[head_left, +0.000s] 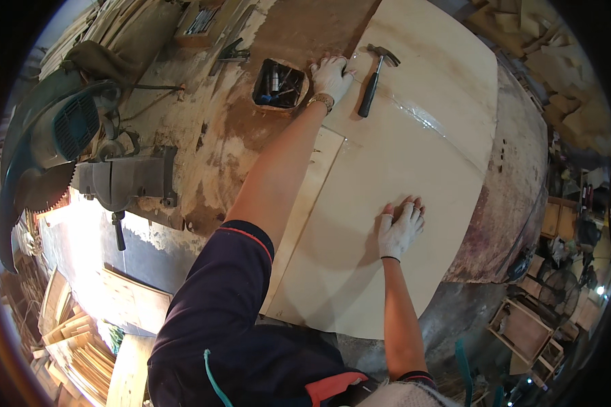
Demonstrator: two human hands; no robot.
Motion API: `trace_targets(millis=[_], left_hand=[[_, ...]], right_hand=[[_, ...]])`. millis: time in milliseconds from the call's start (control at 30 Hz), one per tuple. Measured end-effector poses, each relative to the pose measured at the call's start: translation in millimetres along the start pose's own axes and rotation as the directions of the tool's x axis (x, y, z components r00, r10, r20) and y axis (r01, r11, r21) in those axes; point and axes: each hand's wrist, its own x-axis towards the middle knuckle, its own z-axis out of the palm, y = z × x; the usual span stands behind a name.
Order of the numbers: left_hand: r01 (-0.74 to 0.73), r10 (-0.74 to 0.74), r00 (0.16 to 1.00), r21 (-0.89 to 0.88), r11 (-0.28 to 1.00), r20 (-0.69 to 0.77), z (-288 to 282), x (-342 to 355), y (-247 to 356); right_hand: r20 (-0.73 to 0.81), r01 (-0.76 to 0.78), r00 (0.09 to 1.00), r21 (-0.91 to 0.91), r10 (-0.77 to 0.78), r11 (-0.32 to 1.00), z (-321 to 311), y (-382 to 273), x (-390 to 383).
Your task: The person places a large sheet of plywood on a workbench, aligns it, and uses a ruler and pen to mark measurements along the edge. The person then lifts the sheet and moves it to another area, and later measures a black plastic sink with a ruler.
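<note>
A large pale tan sheet (387, 169), which looks like cardboard or thin board, lies on the worn workbench, with shiny clear tape across it. My left hand (331, 78), in a white glove with bare fingertips, rests at its far left edge with the fingers apart. Just right of that hand lies a claw hammer (372, 88) with a black grip. My right hand (402, 229), gloved alike, is spread flat on the sheet's nearer right part. Along the sheet's left side runs a narrow pale strip of board (309, 197). Neither hand holds anything.
A dark recessed tray (279, 84) with sockets or bits sits left of my left hand. A circular miter saw (68, 136) and a grey vise (132, 180) stand at the left. Wood pieces (81, 346) are stacked lower left; a fan (557, 288) and wooden frames (521, 331) lie at right.
</note>
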Motion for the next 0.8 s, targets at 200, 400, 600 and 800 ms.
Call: trace_targets(millis=[200, 400, 600, 800], left_hand=[[-0.013, 0.013, 1.000, 0.001, 1.000, 0.006, 1, 1, -5], [0.007, -0.009, 0.991, 0.017, 1.000, 0.135, -2, 0, 3], [-0.064, 0.060, 0.992, 0.030, 0.998, 0.110, -59, -78, 27], [-0.417, 0.369, 0.803, -0.002, 0.909, 0.469, -188, -396, 80]], right_hand=[[-0.008, 0.009, 1.000, -0.013, -0.009, 1.000, 1, 2, -2], [-0.001, 0.021, 1.000, -0.008, -0.021, 1.000, 0, 3, -3], [-0.020, 0.043, 0.999, -0.020, -0.044, 0.999, 14, 7, 4], [-0.041, 0.020, 0.999, -0.069, -0.023, 0.997, 20, 13, 2]])
